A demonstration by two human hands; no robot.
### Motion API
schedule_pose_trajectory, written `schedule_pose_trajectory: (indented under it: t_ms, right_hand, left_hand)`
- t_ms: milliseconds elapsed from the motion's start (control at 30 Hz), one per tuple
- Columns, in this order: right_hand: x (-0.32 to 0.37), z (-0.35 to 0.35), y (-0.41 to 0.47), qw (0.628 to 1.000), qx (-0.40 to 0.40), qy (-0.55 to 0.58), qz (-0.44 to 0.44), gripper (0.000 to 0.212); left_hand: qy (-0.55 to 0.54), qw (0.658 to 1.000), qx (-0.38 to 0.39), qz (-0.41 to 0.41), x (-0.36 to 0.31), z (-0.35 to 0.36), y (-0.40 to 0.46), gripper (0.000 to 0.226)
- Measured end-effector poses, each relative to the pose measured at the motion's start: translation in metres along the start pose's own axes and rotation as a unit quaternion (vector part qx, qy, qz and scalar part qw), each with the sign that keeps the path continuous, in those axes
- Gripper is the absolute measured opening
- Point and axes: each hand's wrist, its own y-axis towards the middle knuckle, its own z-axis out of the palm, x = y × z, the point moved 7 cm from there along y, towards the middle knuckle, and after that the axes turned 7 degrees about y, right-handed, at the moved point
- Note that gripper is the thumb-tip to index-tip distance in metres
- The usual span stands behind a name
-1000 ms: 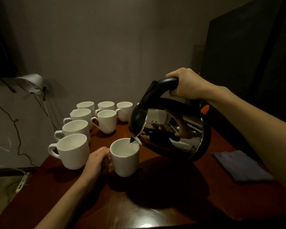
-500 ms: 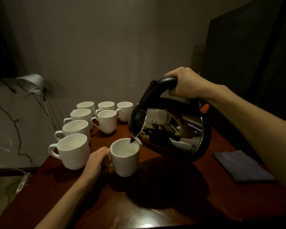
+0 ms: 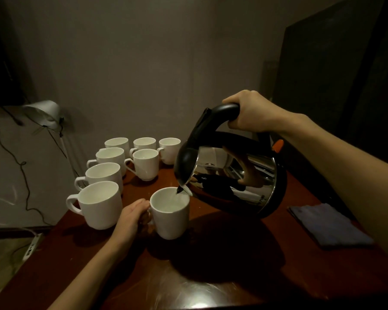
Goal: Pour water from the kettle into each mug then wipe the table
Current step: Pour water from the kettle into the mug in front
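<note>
Right hand: the right hand [image 3: 249,111] comes in from the right, fingers wrapped round the black handle of the kettle [image 3: 233,175], which it holds in the air, tipped down to the left
Left hand: the left hand [image 3: 132,214] reaches up from the lower edge, its fingers curled at the handle side of the front mug [image 3: 169,217]; the handle itself is hidden
Pour: spout tip just over the front mug's rim, water showing inside
Edges: seven other mugs [image 3: 99,204] crowd the table's left edge and far corner; the nearest one stands just beside the left hand
Open room: bare table [image 3: 211,276] in front of the kettle; a folded cloth [image 3: 329,224] lies flat near the right edge
Materials: kettle of mirror-bright steel with black lid and orange switch; mugs plain glossy white; table dark red-brown, shiny; cloth dull blue-grey
Beyond: a metal lamp [image 3: 44,113] and loose cables left of the table
</note>
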Motion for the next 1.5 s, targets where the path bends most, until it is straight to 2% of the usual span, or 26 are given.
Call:
schedule_pose_trajectory:
  t_ms: [633, 1500]
  right_hand:
    - [0.0005, 0.0003, -0.0004, 1.000, 0.003, 0.002, 0.007, 0.025]
    - [0.0057, 0.0009, 0.0021, 1.000, 0.015, 0.001, 0.014, 0.025]
  left_hand:
    - [-0.022, 1.000, 0.006, -0.017, 0.0042, 0.0004, 0.0006, 0.030]
    - [-0.008, 1.000, 0.001, -0.015, 0.0071, -0.0018, 0.0042, 0.036]
